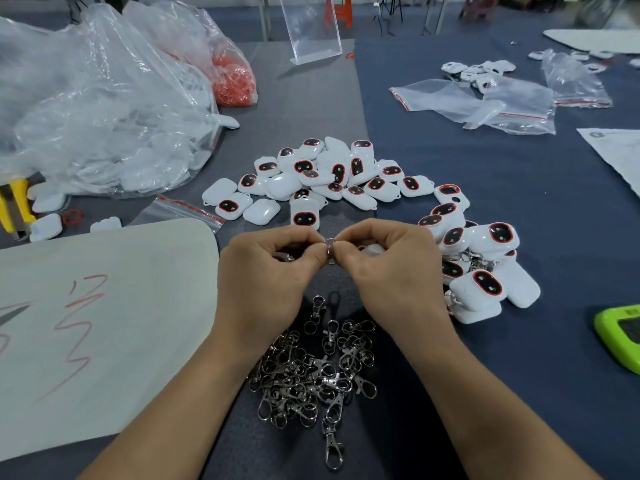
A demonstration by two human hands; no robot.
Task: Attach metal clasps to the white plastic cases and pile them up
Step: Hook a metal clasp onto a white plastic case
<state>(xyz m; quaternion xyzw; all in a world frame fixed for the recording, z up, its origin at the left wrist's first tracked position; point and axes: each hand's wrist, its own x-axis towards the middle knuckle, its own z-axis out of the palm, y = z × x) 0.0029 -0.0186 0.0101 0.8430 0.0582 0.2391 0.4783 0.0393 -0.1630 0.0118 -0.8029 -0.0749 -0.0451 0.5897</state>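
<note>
Two hands meet above the desk [485, 174], left hand [266, 275] and right hand [391, 275] both pinching one small metal clasp [329, 249]. Beneath lies one heap of clasps [311, 372], too tangled to count. Beyond, one pile of white cases [325, 174]; a second pile [485, 265] to the right.

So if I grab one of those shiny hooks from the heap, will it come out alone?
Probably not: the metal clasps lie interlaced in a heap, so neighbours may drag along. Each looks stiff, thin and fairly light.
</note>
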